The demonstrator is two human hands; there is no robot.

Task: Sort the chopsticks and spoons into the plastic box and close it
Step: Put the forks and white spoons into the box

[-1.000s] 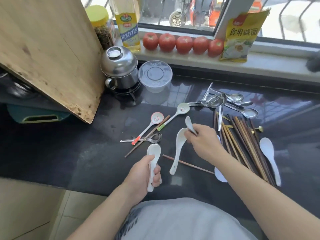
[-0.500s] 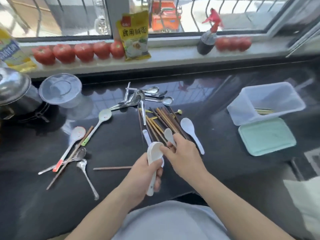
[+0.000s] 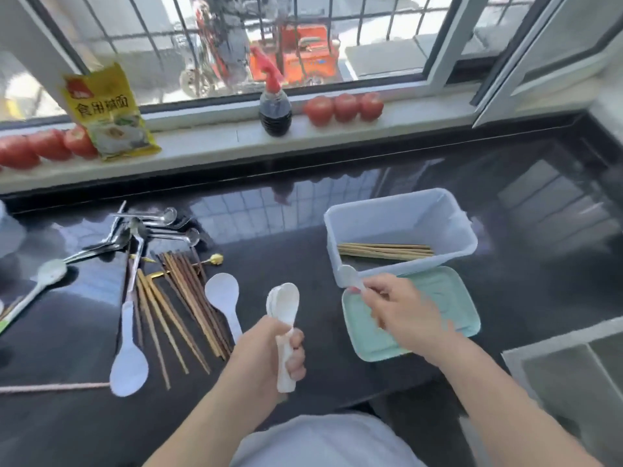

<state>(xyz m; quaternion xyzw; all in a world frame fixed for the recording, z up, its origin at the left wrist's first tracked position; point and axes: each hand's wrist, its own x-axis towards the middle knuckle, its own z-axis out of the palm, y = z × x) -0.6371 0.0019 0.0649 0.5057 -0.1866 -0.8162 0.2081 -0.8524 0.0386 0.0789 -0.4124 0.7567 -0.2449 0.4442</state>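
Spoon-sorting step: right hand (image 3: 401,308) is pinching a white spoon (image 3: 349,277) at the plastic box (image 3: 401,210) rim, centre right, likely needing release inside, while left hand (image 3: 269,352) is gripping stacked spoons (image 3: 285,306).

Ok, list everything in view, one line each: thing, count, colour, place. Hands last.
plastic box: one, clear, right on the counter, open
light chopsticks: a few, pale wood, inside the box
lid: one, pale green, in front of the box
loose chopsticks: a pile, brown and tan, left of centre
white spoons on the counter: two, beside the pile
metal spoons: several, silver, behind the pile
tomatoes: red, along the sill
yellow packet: one, sill
dark bottle: one, red top, sill
left hand: grips stacked white spoons
right hand: holds one white spoon at the box's near wall
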